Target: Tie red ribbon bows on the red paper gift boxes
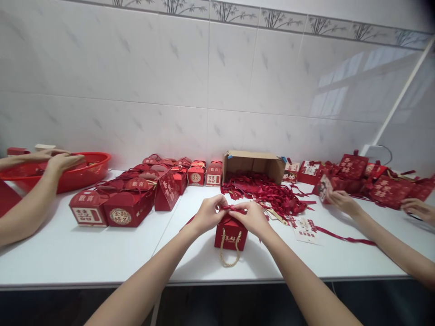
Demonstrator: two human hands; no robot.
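Note:
A small red gift box with gold lettering stands on the white table in front of me. Its gold rope handle hangs down on the near side. Over the top of the box, my left hand and my right hand meet, each pinching a dark red ribbon. The fingertips nearly touch, and the shape of the ribbon between them is partly hidden. To the right lies a printed white card near a loose ribbon strip.
A cardboard box on its side spills a heap of red ribbons. Rows of red boxes stand left. A co-worker's hands reach over a red basin; other hands work at right beside red bags.

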